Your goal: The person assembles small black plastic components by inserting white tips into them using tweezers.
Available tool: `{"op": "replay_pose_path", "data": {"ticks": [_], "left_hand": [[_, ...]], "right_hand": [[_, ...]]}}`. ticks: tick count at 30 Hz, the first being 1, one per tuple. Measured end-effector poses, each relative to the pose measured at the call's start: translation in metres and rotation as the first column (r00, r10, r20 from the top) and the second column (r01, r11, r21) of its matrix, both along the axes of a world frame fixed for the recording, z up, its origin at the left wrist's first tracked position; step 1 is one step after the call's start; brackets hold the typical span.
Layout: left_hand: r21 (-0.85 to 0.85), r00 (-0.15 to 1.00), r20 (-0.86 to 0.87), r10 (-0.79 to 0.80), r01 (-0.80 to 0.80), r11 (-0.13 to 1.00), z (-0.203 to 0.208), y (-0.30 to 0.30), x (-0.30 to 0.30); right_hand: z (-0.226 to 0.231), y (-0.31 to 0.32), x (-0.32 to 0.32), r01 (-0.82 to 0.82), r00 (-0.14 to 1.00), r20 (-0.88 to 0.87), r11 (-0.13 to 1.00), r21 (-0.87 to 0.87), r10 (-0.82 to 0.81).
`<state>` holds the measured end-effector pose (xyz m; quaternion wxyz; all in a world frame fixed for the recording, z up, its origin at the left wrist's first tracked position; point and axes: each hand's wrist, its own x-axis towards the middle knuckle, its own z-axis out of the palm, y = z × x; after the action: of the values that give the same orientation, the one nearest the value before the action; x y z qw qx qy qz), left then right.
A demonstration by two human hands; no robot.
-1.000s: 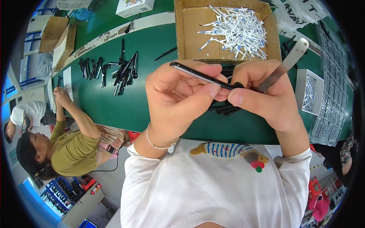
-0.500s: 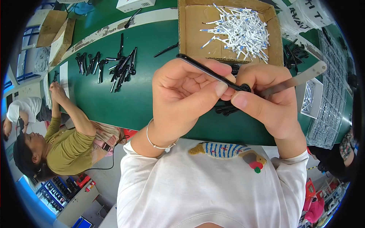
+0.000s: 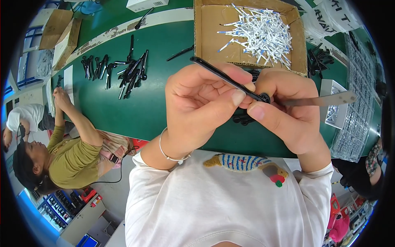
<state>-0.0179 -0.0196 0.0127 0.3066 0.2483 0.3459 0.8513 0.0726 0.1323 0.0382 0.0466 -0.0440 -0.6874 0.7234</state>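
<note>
In front of my chest, my left hand (image 3: pixel 201 105) is closed on a long, slim black part (image 3: pixel 226 78) with a round end. The part slants from upper left down to the round end (image 3: pixel 264 97), which lies between the fingertips of both hands. My right hand (image 3: pixel 288 111) is closed around metal tweezers (image 3: pixel 325 100); their flat, rounded back end sticks out to the right, and their tips are hidden. Its thumb and forefinger sit at the part's round end. Below and behind my hands, more black parts (image 3: pixel 243 119) lie on the green table (image 3: pixel 156 111), partly covered.
A cardboard box (image 3: pixel 210 45) beyond my hands holds a heap of white strips (image 3: pixel 263 37). Black parts (image 3: pixel 133 76) lie in groups at left. A white box (image 3: pixel 337 109) and clear trays (image 3: pixel 358 111) stand at right. A co-worker (image 3: pixel 74 156) sits at the left.
The back end of the tweezers has swung downward, toward me, as my right hand turned slightly. My left hand and the black part have hardly moved.
</note>
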Motion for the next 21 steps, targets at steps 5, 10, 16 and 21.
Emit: {"op": "replay_pose_path", "data": {"ticks": [5, 10, 16, 21], "left_hand": [[-0.008, 0.949, -0.276, 0.15, -0.158, 0.987, 0.001, -0.002, -0.003], [-0.043, 0.739, -0.629, 0.243, -0.345, 0.938, 0.0, -0.004, -0.009], [-0.07, 0.813, -0.53, 0.242, -0.326, 0.943, 0.006, 0.001, 0.0], [-0.061, 0.711, -0.682, 0.173, -0.291, 0.955, 0.0, -0.006, -0.011]], "right_hand": [[0.014, 0.013, 0.004, 0.071, 0.996, -0.074, 0.964, 0.258, -0.053], [0.016, 0.033, 0.012, 0.212, 0.929, -0.343, 0.561, 0.8, 0.137], [0.032, 0.032, 0.018, 0.073, 0.975, -0.178, 0.563, 0.824, 0.134], [0.021, 0.025, 0.015, 0.234, 0.941, -0.323, 0.492, 0.839, 0.103]]}}
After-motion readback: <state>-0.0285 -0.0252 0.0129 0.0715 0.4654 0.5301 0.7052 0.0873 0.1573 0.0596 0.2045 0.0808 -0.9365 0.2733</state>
